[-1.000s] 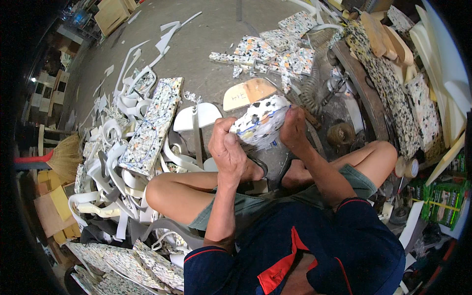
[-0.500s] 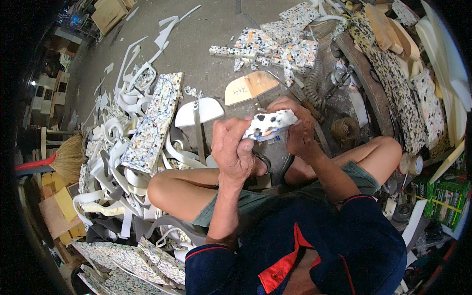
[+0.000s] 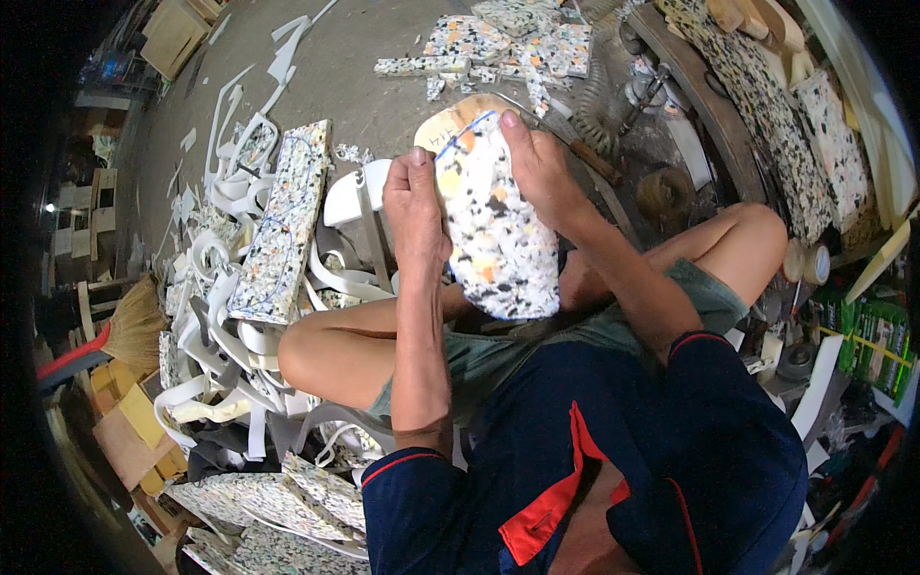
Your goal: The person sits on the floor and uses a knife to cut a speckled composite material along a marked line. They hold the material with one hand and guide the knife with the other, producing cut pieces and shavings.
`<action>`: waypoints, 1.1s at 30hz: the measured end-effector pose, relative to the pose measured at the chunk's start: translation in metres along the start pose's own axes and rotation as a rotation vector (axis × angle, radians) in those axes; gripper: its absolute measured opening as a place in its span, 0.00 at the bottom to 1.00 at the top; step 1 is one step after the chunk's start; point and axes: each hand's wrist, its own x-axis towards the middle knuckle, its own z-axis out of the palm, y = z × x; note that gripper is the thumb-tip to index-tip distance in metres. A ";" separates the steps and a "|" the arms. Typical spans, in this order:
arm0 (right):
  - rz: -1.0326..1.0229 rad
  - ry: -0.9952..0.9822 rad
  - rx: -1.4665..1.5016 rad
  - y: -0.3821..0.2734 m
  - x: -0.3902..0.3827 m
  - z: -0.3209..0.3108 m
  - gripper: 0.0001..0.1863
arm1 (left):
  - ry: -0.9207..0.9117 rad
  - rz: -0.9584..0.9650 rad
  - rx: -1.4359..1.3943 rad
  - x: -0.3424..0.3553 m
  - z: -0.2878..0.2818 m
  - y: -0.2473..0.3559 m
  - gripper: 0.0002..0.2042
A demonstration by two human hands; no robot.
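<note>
A speckled foam piece (image 3: 498, 230), white with black and orange flecks, is held up in front of my lap with its broad face showing. Blue marker runs along its upper left edge and its bottom edge. My left hand (image 3: 414, 201) is closed on the left edge, thumb up. On the upper right edge, my right hand (image 3: 541, 172) grips with its thumb on the face. Partly hidden behind the foam lies a rounded wooden board (image 3: 436, 132) with writing. To the left are a white rounded piece (image 3: 342, 201) and a long metal blade (image 3: 372, 235) lying across it.
A long speckled slab (image 3: 280, 220) with blue lines leans on tangled white foam strips (image 3: 216, 259) at left. Foam offcuts (image 3: 537, 48) lie at the far side. A broom (image 3: 136, 321) stands far left. Right are a wooden-handled tool (image 3: 596, 161) and a tape roll (image 3: 816, 264).
The foam piece has turned from edge-on to showing its broad face. Both hands have moved to its upper sides, slightly farther from me. The view has shifted a little.
</note>
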 end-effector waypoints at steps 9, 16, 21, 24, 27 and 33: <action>0.240 0.139 0.028 0.044 0.018 -0.016 0.31 | 0.127 -0.029 0.543 -0.032 -0.018 -0.026 0.21; 0.084 0.073 -0.403 0.010 -0.012 -0.004 0.35 | 0.275 -0.098 0.132 -0.006 -0.034 -0.046 0.22; -0.018 0.026 -0.440 0.009 -0.018 -0.006 0.32 | 0.341 -0.037 0.131 -0.001 -0.034 -0.039 0.21; -0.117 0.059 -0.485 0.015 -0.022 0.002 0.29 | 0.307 0.009 0.223 -0.004 -0.027 -0.026 0.23; 0.044 -0.014 -0.440 0.028 -0.020 0.000 0.28 | 0.243 -0.139 0.326 -0.011 -0.018 -0.019 0.26; 0.423 -0.128 0.068 0.103 -0.033 -0.003 0.29 | 0.261 -0.292 -0.063 -0.023 -0.025 -0.049 0.24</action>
